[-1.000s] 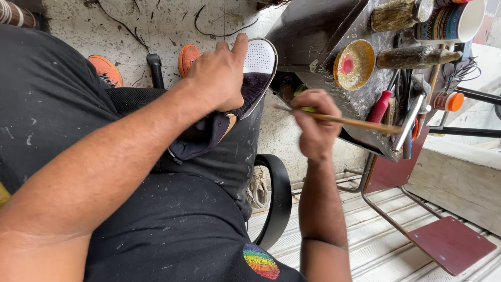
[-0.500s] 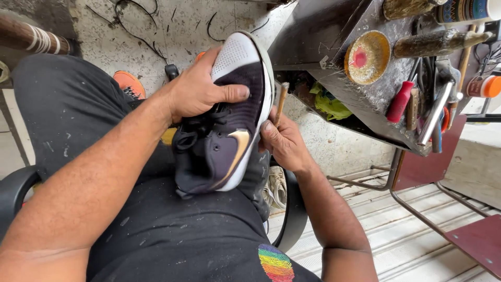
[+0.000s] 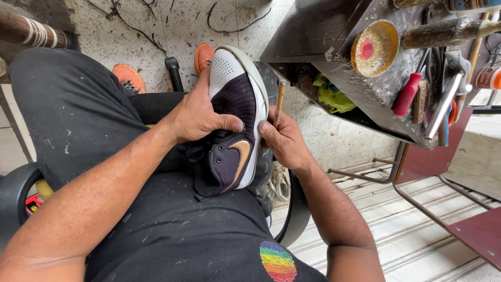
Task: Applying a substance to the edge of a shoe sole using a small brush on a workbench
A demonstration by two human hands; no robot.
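Note:
A dark purple and white sneaker (image 3: pixel 234 120) with a gold mark on its side rests on my lap, toe pointing away. My left hand (image 3: pixel 201 112) grips its upper from the left, thumb across the laces area. My right hand (image 3: pixel 284 141) presses against the sole edge on the right and holds a thin wooden stick (image 3: pixel 279 103) upright between its fingers.
A grimy metal work stand (image 3: pixel 334 47) is at the upper right, with a round yellow tin (image 3: pixel 374 47), a red-handled tool (image 3: pixel 407 94) and metal tools. Orange shoes (image 3: pixel 129 78) are on the concrete floor. I sit in a black chair (image 3: pixel 295 219).
My right hand came back from the work stand with the stick and now rests against the sneaker's sole. The sneaker was turned so its side faces up and sits lower on my lap.

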